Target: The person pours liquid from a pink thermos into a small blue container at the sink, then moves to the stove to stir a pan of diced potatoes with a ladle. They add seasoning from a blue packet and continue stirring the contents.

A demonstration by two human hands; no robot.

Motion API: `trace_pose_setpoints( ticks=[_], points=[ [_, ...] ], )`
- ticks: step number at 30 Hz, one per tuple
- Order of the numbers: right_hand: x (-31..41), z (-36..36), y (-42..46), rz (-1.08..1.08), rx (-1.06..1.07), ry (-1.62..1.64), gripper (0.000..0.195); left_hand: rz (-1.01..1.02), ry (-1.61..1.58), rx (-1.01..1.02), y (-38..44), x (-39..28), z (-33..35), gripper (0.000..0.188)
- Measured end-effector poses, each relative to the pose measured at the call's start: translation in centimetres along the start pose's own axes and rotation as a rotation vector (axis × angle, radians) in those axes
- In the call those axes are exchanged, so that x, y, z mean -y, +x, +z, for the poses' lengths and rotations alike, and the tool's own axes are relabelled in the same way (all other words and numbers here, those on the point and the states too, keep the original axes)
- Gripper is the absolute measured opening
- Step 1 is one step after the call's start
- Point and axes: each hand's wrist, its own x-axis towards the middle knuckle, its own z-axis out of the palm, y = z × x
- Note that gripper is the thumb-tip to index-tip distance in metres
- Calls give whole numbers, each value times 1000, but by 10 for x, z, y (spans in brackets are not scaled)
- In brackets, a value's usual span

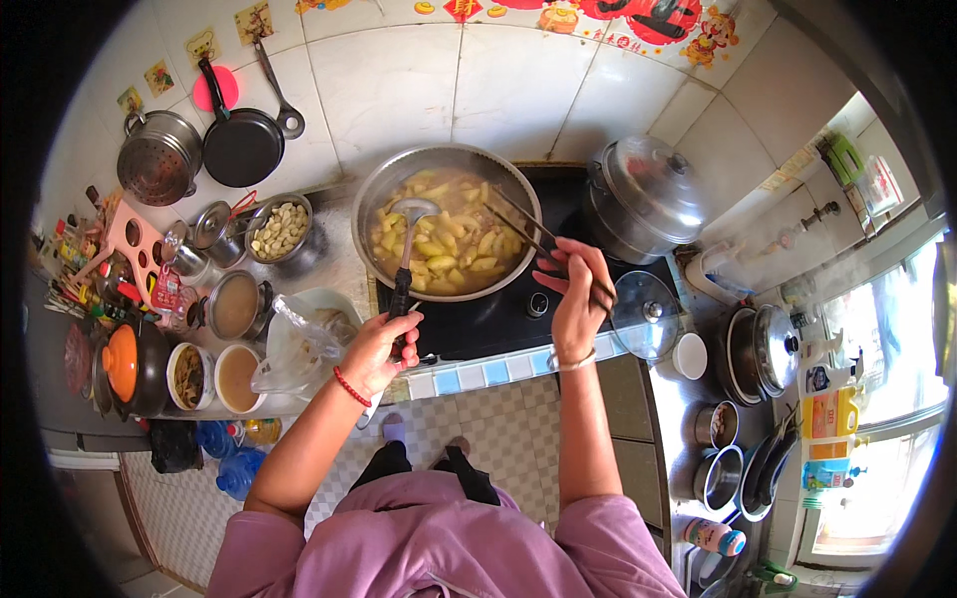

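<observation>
A wide metal pan (pixel 360 224) of steaming broth and pale green-yellow vegetable pieces (pixel 441 263) sits on the black stove (pixel 478 329). My left hand (pixel 385 347), with a red bead bracelet, grips the black handle of a metal ladle (pixel 404 261), whose bowl rests in the food at the pan's left. Above the pan's right rim, my right hand (pixel 579 299) holds a pair of dark chopsticks (pixel 523 233), apart at their tips, which reach over the food.
A lidded steamer pot (pixel 647 202) stands right of the pan, with a glass lid (pixel 644 318) and a white cup (pixel 689 356) nearer. On the left counter are a bowl of peeled garlic cloves (pixel 280 232), a plastic bag (pixel 299 359) and several bowls. A frying pan (pixel 243 149) hangs on the wall.
</observation>
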Motion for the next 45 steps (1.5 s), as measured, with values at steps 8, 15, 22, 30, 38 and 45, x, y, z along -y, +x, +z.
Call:
trace_pose_setpoints(
  ticks=[8, 15, 22, 30, 38, 45],
  points=[
    [21, -87, -37, 166, -100, 679, 28, -48, 55, 2, 32, -3, 2, 22],
    [170, -128, -154, -166, 58, 1229, 35, -223, 75, 127, 61, 7, -5, 12],
    [223, -126, -224, -316, 113, 1111, 33, -275, 154, 48, 90, 12, -13, 8],
    [143, -344, -264, -185, -1171, -443, 23, -250, 181, 55, 86, 8, -16, 10],
    [64, -546, -264, 172, -215, -1851, 27, -100, 232, -154, 79, 18, -36, 14],
    [81, -580, -274, 339, 84, -1804, 28, -6, 236, -315, 50, 37, -26, 26]
  ],
)
